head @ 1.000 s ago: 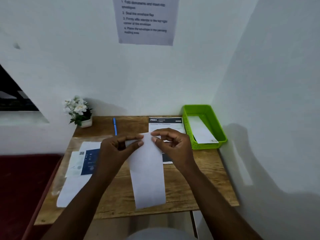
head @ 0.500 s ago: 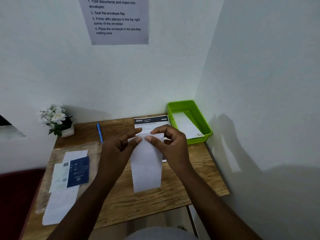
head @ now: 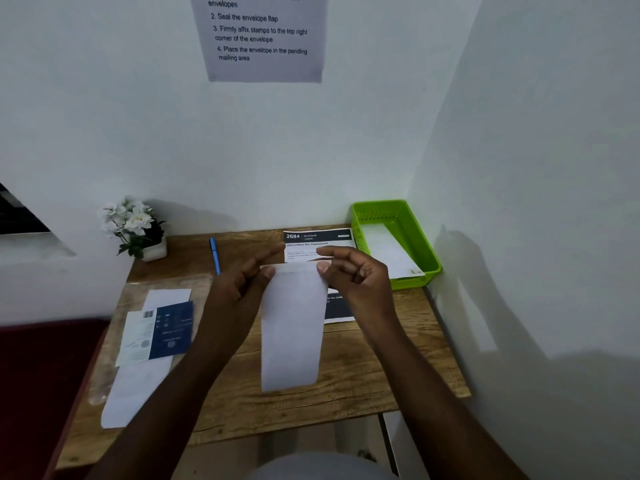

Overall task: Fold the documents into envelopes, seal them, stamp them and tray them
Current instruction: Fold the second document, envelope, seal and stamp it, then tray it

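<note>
Above the desk (head: 363, 382), hands pinch the envelope (head: 292, 327), lengthwise away.

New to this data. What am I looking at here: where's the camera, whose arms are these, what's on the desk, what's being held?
There is no robot here. The one view comes from a wide-angle camera worn on a person's head, looking forward and down, so the two arms are the wearer's own.

Both hands hold a long white envelope by its far end above a wooden desk: the left hand and the right hand each pinch a top corner.

On the desk: a printed sheet headed 2684 under the envelope, a green tray at the right with a white envelope already in it, a blue pen, a small pot of white flowers, and a blue booklet on white papers at the left. An instruction sheet is on the wall.
</note>
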